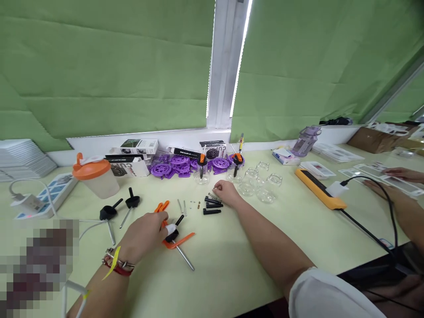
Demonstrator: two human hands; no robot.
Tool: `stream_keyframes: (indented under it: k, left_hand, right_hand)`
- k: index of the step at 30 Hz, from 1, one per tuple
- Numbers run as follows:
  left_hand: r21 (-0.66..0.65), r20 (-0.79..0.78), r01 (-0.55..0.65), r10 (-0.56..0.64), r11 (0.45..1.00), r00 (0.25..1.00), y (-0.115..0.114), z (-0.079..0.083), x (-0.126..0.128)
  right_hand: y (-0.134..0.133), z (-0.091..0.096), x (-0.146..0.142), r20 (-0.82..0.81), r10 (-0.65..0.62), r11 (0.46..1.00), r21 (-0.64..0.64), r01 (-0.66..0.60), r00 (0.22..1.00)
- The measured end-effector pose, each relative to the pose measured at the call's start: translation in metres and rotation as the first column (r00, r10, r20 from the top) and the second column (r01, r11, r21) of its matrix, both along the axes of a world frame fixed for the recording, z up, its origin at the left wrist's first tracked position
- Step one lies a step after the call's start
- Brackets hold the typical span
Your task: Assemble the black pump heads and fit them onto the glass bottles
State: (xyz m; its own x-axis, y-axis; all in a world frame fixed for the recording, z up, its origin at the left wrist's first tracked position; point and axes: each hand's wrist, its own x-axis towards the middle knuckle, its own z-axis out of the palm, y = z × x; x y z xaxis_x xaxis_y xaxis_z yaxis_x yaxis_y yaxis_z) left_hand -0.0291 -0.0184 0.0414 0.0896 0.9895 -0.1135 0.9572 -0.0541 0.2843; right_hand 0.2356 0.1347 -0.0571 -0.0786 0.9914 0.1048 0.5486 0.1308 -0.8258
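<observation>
My left hand (pixel 145 232) is closed on a black cup-shaped part (pixel 172 236) with a side handle. A silver rod (pixel 184 258) sticks out of that part toward me. White wrapping covers one fingertip of this hand. An orange curved strip (pixel 180 241) lies against the black part, and another orange piece (pixel 162 206) is just beyond my fingers. My right hand (pixel 227 193) has its fingertips pinched together above the table; what they hold is too small to make out. Beside it are small springs (pixel 213 196) and several black slender pieces (pixel 212 211).
Two black parts with rods (pixel 107 212) lie left. Thin metal pins (pixel 179 206) and tiny brown bits (pixel 198 205) lie between my hands. Behind are purple discs (pixel 161 170), glass jars (pixel 265 195) and an orange-lidded cup (pixel 99 181). A yellow power strip (pixel 319 189) and another person's arm (pixel 394 194) are right.
</observation>
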Motion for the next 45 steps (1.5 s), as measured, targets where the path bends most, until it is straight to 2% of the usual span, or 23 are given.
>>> stream_keyframes:
  k: [3,6,11,13,14,16,18,21,23,25,28,30,33,34,36,40,43,45]
  left_hand:
    - [-0.135,-0.098,0.005,-0.018,0.991,0.995,-0.005,0.005,0.002]
    - [-0.163,-0.157,0.041,-0.067,0.986,0.985,-0.007,0.002,0.008]
    - [-0.076,-0.087,0.128,-0.134,0.989,0.987,-0.007,-0.013,0.012]
    - [-0.037,-0.033,0.143,-0.145,0.989,0.989,-0.007,-0.017,0.011]
    - [-0.021,0.003,0.155,-0.155,0.988,0.988,-0.006,-0.019,0.01]
    - [0.014,0.085,0.187,-0.188,0.982,0.979,-0.006,-0.02,0.009]
    - [0.038,0.15,0.224,-0.227,0.974,0.962,-0.005,-0.02,0.009]
    - [0.033,0.217,0.292,-0.292,0.956,0.931,-0.004,-0.018,0.01]
    - [0.025,0.268,0.314,-0.309,0.949,0.913,-0.002,-0.018,0.012]
    - [0.037,0.351,0.254,-0.251,0.966,0.902,0.0,-0.021,0.012]
    - [0.076,0.54,0.039,-0.074,0.996,0.838,0.006,-0.028,0.014]
    - [0.038,0.686,-0.038,0.002,0.999,0.727,0.008,-0.032,0.018]
    - [-0.075,0.84,0.044,0.04,0.996,0.541,0.007,-0.033,0.03]
    - [-0.082,0.863,0.075,0.033,0.994,0.504,0.006,-0.033,0.034]
    - [-0.085,0.876,0.098,0.028,0.992,0.481,0.003,-0.032,0.042]
    - [-0.181,0.833,0.095,0.101,0.979,0.544,0.001,-0.029,0.042]
    - [-0.239,0.811,0.091,0.147,0.967,0.567,0.001,-0.023,0.033]
    - [-0.259,0.809,0.11,0.153,0.959,0.567,0.0,-0.02,0.03]
  right_hand:
    - [-0.001,-0.002,-0.004,0.05,0.014,1.0,0.022,-0.015,0.999]
    - [-0.002,-0.001,-0.005,0.066,0.025,0.999,0.034,-0.027,0.998]
    - [-0.014,0.015,-0.007,0.037,0.022,0.998,0.058,-0.024,0.999]
    - [-0.027,0.026,-0.014,0.009,0.075,0.995,0.063,-0.076,0.997]
    - [-0.036,0.032,-0.018,-0.031,0.152,0.987,0.058,-0.15,0.988]
    - [-0.057,0.041,-0.028,-0.084,0.357,0.934,0.01,-0.357,0.931]
    - [-0.08,0.046,-0.04,-0.117,0.514,0.849,-0.072,-0.524,0.85]
    - [-0.106,0.047,-0.056,-0.147,0.57,0.764,-0.265,-0.588,0.808]
    - [-0.114,0.047,-0.063,-0.21,0.528,0.756,-0.325,-0.568,0.823]
    - [-0.115,0.05,-0.065,-0.329,0.424,0.774,-0.353,-0.526,0.844]
    - [-0.107,0.055,-0.061,-0.518,0.217,0.805,-0.385,-0.452,0.827]
    - [-0.103,0.056,-0.058,-0.607,0.123,0.818,-0.385,-0.427,0.785]
    - [-0.103,0.054,-0.058,-0.698,0.075,0.83,-0.352,-0.433,0.712]
    - [-0.105,0.053,-0.059,-0.705,0.081,0.831,-0.343,-0.438,0.705]
    - [-0.11,0.051,-0.062,-0.672,0.143,0.819,-0.332,-0.468,0.727]
    - [-0.11,0.053,-0.059,-0.501,0.392,0.766,-0.287,-0.576,0.771]
    - [-0.101,0.056,-0.048,-0.394,0.425,0.799,-0.259,-0.542,0.815]
    - [-0.096,0.056,-0.043,-0.401,0.419,0.814,-0.232,-0.532,0.815]
